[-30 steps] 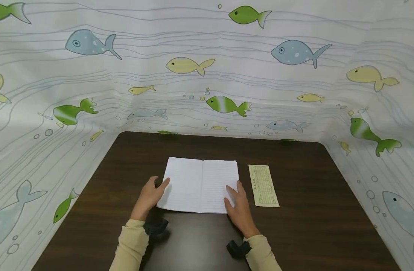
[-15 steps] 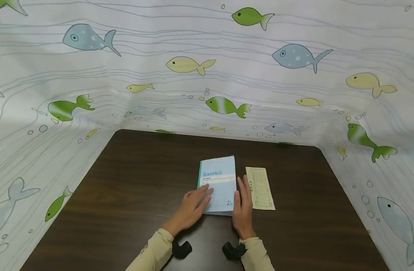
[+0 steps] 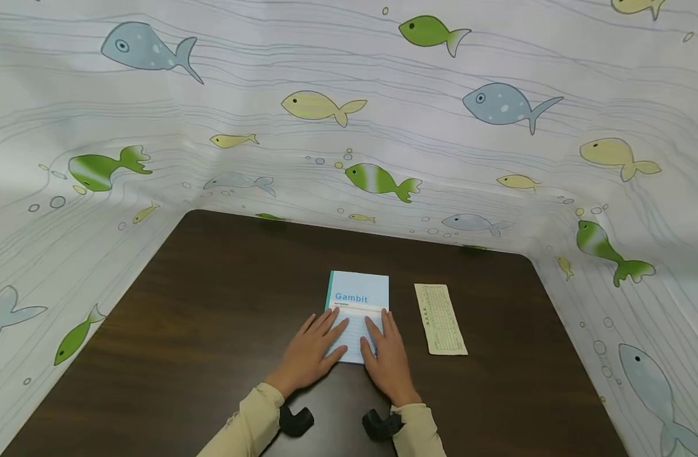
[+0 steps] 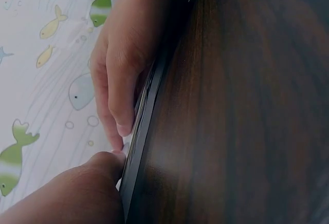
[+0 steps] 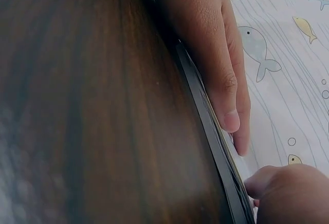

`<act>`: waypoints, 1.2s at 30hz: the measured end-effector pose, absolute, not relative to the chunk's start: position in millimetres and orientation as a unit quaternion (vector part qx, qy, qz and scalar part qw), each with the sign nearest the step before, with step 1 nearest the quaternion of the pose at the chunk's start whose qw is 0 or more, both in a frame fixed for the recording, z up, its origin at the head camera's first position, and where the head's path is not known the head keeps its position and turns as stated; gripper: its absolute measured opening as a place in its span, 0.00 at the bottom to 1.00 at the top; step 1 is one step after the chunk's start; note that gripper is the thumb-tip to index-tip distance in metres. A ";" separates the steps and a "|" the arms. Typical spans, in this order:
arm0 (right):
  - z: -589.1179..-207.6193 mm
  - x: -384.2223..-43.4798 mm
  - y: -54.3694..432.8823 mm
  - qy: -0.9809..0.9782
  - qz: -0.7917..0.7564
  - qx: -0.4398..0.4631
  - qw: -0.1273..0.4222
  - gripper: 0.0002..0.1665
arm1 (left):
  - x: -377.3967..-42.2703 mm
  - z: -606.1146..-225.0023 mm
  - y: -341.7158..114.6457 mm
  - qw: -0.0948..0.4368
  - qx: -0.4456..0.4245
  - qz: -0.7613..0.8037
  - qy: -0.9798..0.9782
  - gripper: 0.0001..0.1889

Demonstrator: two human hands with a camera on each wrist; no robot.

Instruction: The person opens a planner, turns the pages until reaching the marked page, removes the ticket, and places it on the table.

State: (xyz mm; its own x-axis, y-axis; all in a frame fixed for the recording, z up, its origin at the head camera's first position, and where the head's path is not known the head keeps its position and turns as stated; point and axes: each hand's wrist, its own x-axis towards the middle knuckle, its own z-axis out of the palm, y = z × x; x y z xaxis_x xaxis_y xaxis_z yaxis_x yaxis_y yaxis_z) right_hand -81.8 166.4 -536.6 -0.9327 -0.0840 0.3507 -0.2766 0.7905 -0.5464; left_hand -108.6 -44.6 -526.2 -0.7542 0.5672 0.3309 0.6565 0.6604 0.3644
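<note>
A closed light-blue notebook [image 3: 357,285] with "Gambit" on its cover and a green spine on the left lies flat on the dark wooden table [image 3: 223,285]. My left hand [image 3: 309,352] rests with spread, straight fingers on its lower left part. On the lower right part lies my right hand [image 3: 388,358], its fingers also extended. Both wrist views look along the tabletop at the notebook's thin edge, with the left hand [image 4: 126,54] and the right hand [image 5: 211,54] over it. The palms hide the notebook's lower corners.
A narrow pale-yellow printed slip [image 3: 440,319] lies to the right of the notebook. White cloth [image 3: 303,57] patterned with fish surrounds the table at the back and both sides. Black straps with camera mounts [image 3: 296,422] sit at the wrists.
The notebook lay open with blank pages up, then was folded shut from left to right. Since then it has shifted slightly left, and the right hand has moved from its edge onto the cover.
</note>
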 end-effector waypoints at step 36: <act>-414.2 -145.0 224.8 -0.987 0.115 0.092 0.061 0.55 | -183.2 -420.4 -58.6 0.045 -0.215 -0.165 -0.962 0.51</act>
State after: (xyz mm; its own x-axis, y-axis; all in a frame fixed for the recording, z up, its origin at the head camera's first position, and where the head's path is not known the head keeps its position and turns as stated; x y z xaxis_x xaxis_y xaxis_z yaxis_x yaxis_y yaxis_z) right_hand -145.0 224.8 -414.2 -0.9758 -0.1667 0.1418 -0.1949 0.9566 -0.2168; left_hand -183.2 -58.6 -420.4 -0.9036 0.3985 0.1570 0.4281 0.8532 0.2979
